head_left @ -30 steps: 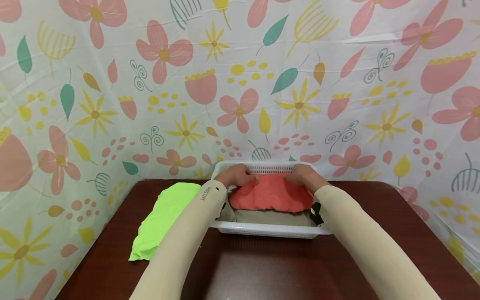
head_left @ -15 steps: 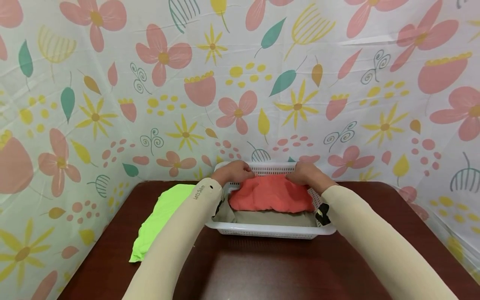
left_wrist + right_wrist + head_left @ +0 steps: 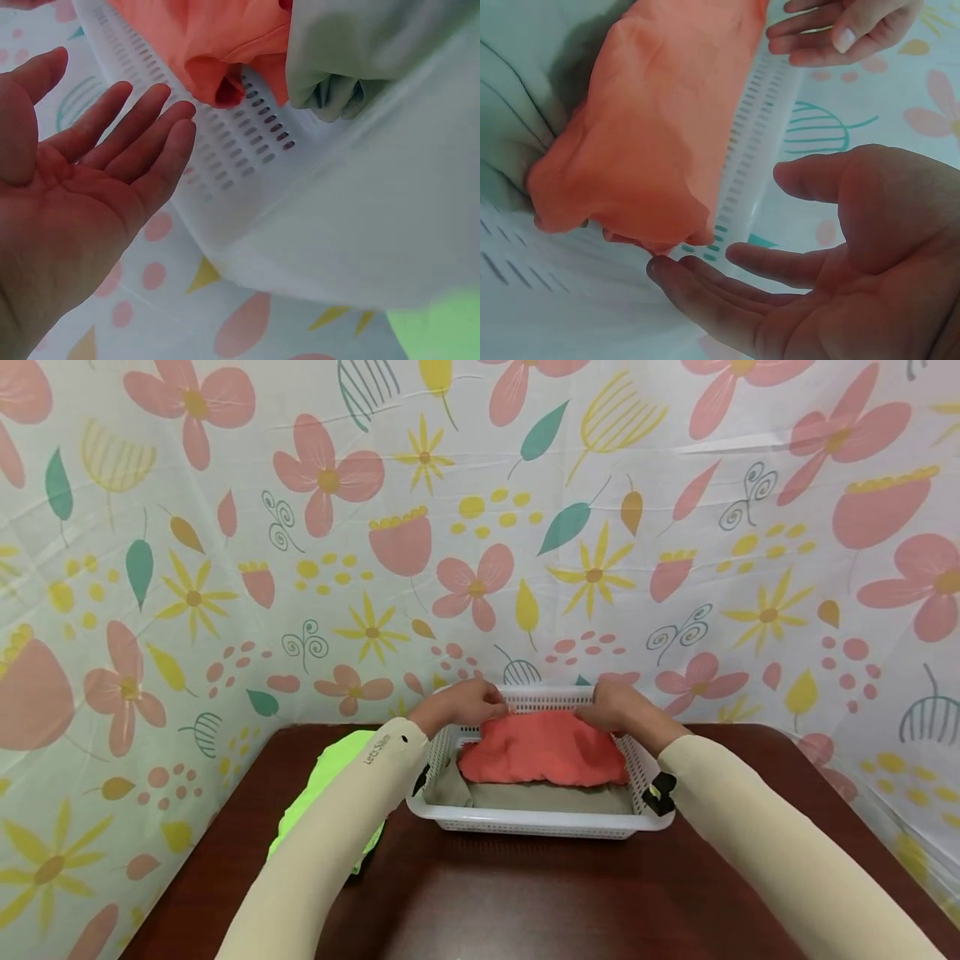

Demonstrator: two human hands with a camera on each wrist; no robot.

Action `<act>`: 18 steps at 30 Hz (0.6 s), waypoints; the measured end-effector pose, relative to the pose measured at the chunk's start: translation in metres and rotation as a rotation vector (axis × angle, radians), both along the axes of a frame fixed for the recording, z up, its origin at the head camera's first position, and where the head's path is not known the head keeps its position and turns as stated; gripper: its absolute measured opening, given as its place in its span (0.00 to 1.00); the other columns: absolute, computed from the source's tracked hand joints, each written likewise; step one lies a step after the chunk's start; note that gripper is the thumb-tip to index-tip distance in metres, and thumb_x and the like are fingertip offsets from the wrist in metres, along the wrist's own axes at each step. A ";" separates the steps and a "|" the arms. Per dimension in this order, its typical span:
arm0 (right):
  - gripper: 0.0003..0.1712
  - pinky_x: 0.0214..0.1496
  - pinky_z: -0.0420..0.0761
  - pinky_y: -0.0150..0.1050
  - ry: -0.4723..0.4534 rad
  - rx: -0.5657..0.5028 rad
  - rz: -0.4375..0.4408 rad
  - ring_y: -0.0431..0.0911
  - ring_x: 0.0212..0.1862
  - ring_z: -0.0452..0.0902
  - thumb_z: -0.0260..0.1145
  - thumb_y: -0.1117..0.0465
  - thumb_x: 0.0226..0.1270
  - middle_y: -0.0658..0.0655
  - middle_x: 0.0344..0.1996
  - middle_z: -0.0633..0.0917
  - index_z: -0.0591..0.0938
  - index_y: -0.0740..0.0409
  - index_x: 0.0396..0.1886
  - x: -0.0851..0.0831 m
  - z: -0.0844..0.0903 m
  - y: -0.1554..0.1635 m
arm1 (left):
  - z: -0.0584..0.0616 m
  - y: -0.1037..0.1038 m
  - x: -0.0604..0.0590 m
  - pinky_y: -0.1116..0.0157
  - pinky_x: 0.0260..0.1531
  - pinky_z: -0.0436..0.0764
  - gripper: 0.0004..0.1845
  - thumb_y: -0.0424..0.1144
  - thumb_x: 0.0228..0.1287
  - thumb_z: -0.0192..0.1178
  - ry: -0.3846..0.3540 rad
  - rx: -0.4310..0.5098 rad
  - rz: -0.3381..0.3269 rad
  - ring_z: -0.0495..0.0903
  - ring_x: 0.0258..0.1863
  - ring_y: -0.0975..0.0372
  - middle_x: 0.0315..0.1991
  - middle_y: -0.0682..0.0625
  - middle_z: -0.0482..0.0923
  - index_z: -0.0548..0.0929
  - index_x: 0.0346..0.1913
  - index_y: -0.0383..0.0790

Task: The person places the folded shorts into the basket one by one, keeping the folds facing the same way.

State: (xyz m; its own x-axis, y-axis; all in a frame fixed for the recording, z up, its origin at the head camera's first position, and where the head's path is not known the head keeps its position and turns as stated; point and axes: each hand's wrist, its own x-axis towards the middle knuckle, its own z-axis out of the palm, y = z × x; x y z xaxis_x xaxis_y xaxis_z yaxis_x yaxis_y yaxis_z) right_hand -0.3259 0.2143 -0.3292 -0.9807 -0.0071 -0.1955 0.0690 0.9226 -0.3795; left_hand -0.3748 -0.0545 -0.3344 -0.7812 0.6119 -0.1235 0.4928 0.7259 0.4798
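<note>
Both hands were spread wide at the far rim of the white basket [image 3: 536, 820], the left hand [image 3: 463, 702] and right hand [image 3: 617, 706] gripping nothing. The orange cloth [image 3: 543, 749] lay heaped atop a grey one [image 3: 547, 797], so a careless nudge could probably tip it over the rim.
</note>
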 end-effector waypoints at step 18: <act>0.31 0.39 0.78 0.44 0.105 0.026 0.137 0.51 0.37 0.78 0.61 0.48 0.77 0.60 0.35 0.83 0.76 0.72 0.63 0.034 0.007 0.007 | 0.014 -0.021 0.030 0.57 0.60 0.80 0.20 0.51 0.81 0.58 0.002 0.128 -0.059 0.82 0.57 0.59 0.57 0.51 0.85 0.84 0.64 0.42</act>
State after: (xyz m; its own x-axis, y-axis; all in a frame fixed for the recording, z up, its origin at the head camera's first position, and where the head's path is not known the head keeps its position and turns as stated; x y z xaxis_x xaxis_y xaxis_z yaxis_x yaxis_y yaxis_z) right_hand -0.2923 0.2214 -0.3225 -0.9859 -0.1388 -0.0938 -0.0972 0.9302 -0.3540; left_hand -0.3451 -0.0757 -0.3200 -0.7435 0.6676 -0.0399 0.5342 0.6287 0.5651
